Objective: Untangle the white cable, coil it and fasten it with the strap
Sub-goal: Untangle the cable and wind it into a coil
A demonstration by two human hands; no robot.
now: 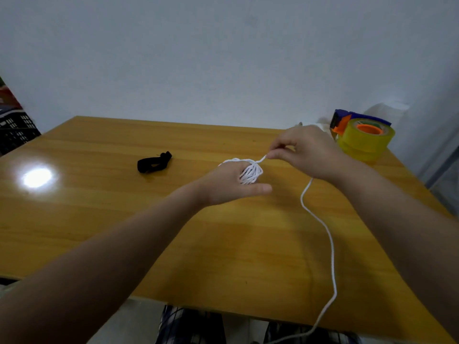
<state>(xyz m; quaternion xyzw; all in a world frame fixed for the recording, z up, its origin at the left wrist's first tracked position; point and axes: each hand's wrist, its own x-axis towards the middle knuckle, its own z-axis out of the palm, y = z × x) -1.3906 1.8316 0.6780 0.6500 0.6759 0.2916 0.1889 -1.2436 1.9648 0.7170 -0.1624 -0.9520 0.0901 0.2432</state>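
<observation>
Several cable (249,173) turns on left hand (227,186); right hand (305,151) apparently pinching.

Wooden table (99,219), yellow-orange grain, glossy top; a bright patch of glare (37,177) sits near its left edge. Far right corner: tape dispenser (340,121), blue body with an orange part, carrying a fat roll of yellow tape (363,142) on an orange core. Just behind it, something white and crumpled (383,109) (bag or cloth, cannot tell which). Plain pale wall (223,58) behind the table. Beyond the left corner, a black slotted crate (15,130), partly cut off by the frame. Below the near table edge, dark checked fabric (188,326).
</observation>
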